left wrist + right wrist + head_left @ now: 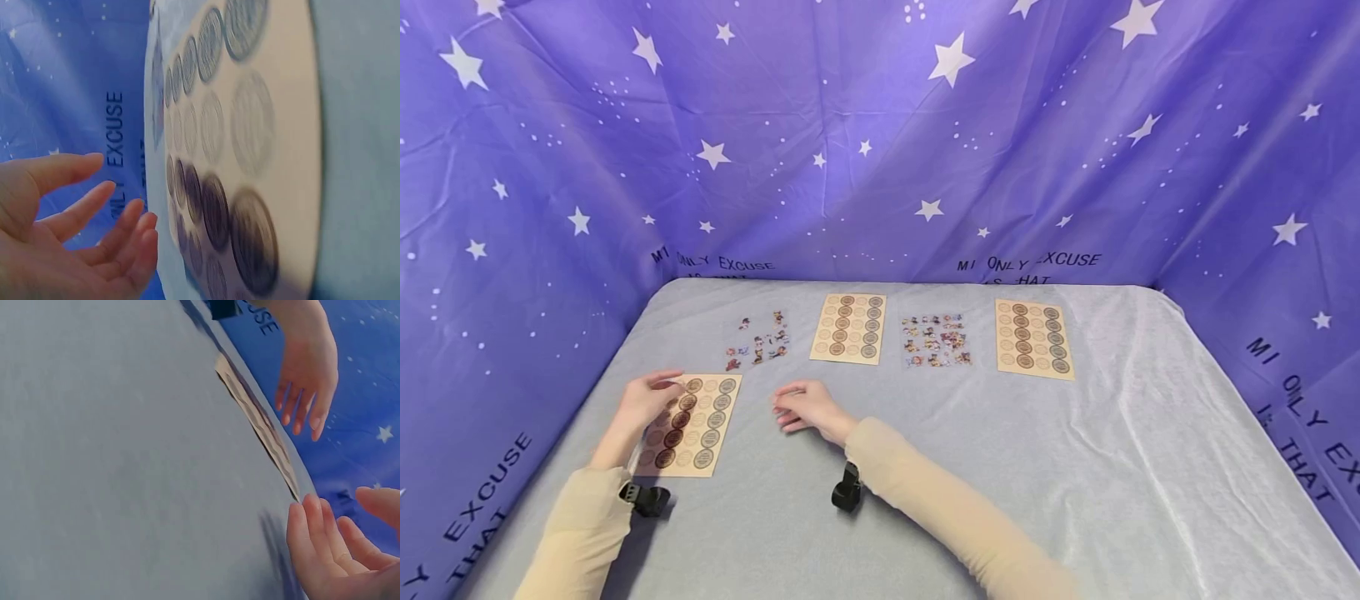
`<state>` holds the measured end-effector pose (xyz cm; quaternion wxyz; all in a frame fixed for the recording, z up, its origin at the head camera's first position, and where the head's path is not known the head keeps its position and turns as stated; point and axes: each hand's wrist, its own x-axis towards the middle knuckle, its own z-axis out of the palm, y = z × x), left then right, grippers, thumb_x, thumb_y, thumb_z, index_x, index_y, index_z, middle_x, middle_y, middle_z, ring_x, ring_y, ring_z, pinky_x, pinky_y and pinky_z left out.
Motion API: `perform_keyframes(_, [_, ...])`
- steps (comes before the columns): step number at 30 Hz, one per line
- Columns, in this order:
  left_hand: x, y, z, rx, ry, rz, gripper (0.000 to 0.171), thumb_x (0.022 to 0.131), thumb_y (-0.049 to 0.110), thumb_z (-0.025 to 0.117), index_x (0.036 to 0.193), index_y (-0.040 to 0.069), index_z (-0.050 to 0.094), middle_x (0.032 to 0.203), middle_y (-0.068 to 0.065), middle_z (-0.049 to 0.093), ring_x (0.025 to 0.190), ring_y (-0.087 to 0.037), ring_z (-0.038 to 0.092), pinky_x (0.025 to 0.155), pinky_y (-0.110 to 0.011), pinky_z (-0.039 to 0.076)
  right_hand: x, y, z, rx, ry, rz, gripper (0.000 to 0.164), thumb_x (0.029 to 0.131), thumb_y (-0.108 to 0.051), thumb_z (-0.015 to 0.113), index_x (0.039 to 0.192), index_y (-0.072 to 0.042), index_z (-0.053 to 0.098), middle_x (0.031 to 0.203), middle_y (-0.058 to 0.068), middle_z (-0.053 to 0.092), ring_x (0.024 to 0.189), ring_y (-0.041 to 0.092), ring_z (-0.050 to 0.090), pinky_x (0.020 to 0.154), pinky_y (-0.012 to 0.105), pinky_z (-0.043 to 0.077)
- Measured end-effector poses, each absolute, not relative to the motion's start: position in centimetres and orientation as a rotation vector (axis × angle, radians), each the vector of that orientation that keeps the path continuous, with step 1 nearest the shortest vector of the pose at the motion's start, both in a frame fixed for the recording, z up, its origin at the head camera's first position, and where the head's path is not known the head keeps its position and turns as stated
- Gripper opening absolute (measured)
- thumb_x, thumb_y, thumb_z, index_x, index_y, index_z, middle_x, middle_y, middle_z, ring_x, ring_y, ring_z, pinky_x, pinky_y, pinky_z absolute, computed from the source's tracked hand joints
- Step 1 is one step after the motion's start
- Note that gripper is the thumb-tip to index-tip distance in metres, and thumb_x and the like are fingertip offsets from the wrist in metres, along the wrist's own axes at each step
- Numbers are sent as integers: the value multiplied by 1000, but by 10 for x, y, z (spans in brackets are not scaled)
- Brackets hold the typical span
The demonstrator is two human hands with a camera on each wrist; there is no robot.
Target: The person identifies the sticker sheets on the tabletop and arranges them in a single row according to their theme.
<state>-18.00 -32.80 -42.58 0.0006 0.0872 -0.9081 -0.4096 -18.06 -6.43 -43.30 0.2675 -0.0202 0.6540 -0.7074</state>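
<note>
A tan sheet of round stickers (711, 425) lies at the left of the table, with dark and pale circles in columns. Over its left part hovers my left hand (647, 402), fingers loosely bent and nothing between them. In the left wrist view that hand (94, 231) is beside the sheet (294, 144), apart from it. My right hand (808, 408) is above the cloth to the right of the sheet, holding nothing. Its fingers (319, 531) look relaxed in the right wrist view, where the tan sheet (259, 425) appears edge-on.
Along the back lie a clear sheet of cartoon stickers (760, 340), a tan circle sheet (847, 329), another clear cartoon sheet (936, 340) and a further tan sheet (1035, 339). Grey cloth (925, 467) covers the table. A purple star-printed curtain (880, 100) surrounds it.
</note>
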Motion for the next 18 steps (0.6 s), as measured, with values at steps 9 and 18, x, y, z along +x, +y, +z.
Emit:
perform_keyframes(9, [-199, -303, -438, 108, -2703, -1600, 44, 83, 18, 59, 118, -7, 51, 84, 1, 65, 67, -3, 57, 56, -19, 50, -201, -36, -426, -45, 1865, -1964, 30, 84, -6, 55, 111, 6, 55, 97, 23, 62, 66, 17, 60, 70, 36, 54])
perform_keyframes(18, [-200, -261, -412, 16, -2797, -1630, 43, 88, 13, 54, 124, -9, 45, 115, -28, 52, 86, -13, 57, 71, -27, 51, -215, -7, -424, -30, 1986, -2018, 32, 83, -6, 55, 112, 8, 55, 96, 23, 62, 67, 17, 61, 66, 33, 54])
